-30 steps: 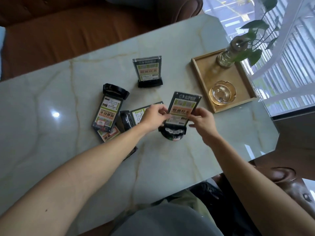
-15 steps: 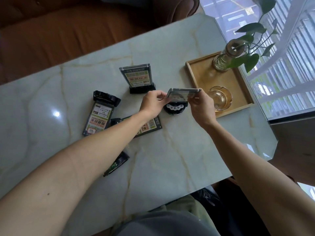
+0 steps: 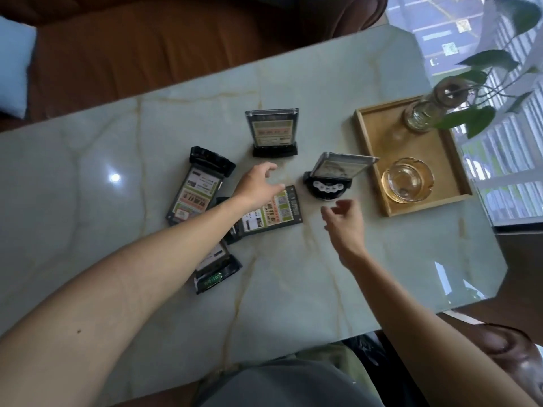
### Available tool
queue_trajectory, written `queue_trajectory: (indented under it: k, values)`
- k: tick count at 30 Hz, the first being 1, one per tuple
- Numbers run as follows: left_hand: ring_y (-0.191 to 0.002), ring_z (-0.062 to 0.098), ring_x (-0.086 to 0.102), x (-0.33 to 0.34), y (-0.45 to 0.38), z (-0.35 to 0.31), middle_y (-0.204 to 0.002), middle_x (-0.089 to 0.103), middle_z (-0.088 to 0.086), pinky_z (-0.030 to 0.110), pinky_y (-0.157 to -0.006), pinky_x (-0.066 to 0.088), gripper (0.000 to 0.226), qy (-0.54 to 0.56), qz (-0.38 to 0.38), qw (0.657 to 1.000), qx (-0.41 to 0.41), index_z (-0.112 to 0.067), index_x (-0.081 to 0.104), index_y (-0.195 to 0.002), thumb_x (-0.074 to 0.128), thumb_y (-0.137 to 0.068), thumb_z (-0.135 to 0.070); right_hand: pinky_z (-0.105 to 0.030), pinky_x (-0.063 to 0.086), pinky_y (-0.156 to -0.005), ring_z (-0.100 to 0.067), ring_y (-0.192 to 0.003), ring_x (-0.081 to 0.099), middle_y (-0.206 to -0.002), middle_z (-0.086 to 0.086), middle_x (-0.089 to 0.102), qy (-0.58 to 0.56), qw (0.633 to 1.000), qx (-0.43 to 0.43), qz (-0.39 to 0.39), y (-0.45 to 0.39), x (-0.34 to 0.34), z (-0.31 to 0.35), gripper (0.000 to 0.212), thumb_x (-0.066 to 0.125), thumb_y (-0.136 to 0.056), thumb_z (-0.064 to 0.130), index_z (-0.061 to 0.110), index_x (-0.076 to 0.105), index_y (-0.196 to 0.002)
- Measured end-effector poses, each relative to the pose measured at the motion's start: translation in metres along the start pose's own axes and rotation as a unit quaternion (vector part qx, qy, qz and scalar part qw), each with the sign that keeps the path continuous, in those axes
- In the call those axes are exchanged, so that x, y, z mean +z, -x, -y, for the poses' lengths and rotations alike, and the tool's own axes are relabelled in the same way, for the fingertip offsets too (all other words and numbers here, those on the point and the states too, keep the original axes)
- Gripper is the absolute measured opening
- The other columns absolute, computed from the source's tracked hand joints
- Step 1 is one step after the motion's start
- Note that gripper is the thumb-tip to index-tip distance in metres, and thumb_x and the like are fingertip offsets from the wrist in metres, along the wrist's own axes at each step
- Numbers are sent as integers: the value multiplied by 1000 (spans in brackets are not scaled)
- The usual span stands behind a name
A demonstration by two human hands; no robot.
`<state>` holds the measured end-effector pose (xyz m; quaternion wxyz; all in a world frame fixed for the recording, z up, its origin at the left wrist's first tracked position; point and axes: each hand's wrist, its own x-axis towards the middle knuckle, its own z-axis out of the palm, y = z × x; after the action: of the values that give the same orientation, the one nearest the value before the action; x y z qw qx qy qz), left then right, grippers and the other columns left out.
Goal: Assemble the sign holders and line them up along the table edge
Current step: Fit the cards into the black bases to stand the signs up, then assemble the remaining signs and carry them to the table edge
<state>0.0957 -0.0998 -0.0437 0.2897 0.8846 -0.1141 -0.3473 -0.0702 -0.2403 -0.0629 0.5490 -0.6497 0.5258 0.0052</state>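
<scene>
Two sign holders stand upright on the marble table [image 3: 88, 230]: one at the back [image 3: 271, 132] and one [image 3: 335, 174] on a round black base beside the tray. Three more lie flat: one at the left [image 3: 198, 188], one [image 3: 271, 214] partly under my left wrist, and one [image 3: 216, 267] under my left forearm. My left hand [image 3: 258, 183] hovers open between the standing holders, holding nothing. My right hand [image 3: 343, 220] floats just in front of the round-based holder, fingers loosely apart and empty.
A wooden tray [image 3: 370, 160] at the right carries a glass ashtray [image 3: 407, 180] and a glass vase with a leafy plant [image 3: 423, 113]. A brown sofa [image 3: 147, 39] runs behind the table. A window lies to the right.
Both hands carried the round-based holder away from me, set it upright beside the tray and let go. They have since drawn back from it.
</scene>
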Motion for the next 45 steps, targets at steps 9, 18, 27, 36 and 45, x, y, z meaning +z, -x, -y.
queue_trajectory:
  k: [9,18,27,36,45]
  values:
    - [-127,23,56,-13,10,55,-143,56,4,30,-102,45,62,-114,70,991,7,-20,51,-142,73,-86,-32,-38,61,-72,-27,-80,74,-89,-15,71,-231,919,278,159,53,85,-26,22,72,-89,16,-1,66,-101]
    - [-104,20,67,-23,9,69,-120,71,2,35,-90,55,30,-130,70,988,44,-17,68,-120,69,-91,-22,-33,62,-66,-25,-75,74,-92,-15,74,-282,912,265,139,57,116,-8,17,64,-93,3,1,62,-110]
    - [-83,6,63,-61,13,65,-91,70,-8,20,-69,46,11,41,11,995,85,-20,68,-94,74,-87,-24,-26,59,-63,-18,-77,73,-101,-15,72,-80,990,-29,110,32,87,47,14,61,-94,5,7,64,-107]
    - [-76,5,63,-60,18,47,-93,72,-1,1,-60,42,14,104,-63,987,107,-8,69,-94,76,-86,-17,-49,59,-73,-17,-82,70,-93,3,74,84,980,-172,57,16,71,76,17,61,-89,23,23,69,-104]
    - [-88,10,65,-50,38,64,-100,74,-1,24,-78,51,20,119,-24,988,97,-10,72,-99,75,-87,-26,-49,57,-78,-19,-81,69,-90,2,73,106,977,-176,51,25,69,58,14,64,-93,30,17,67,-89]
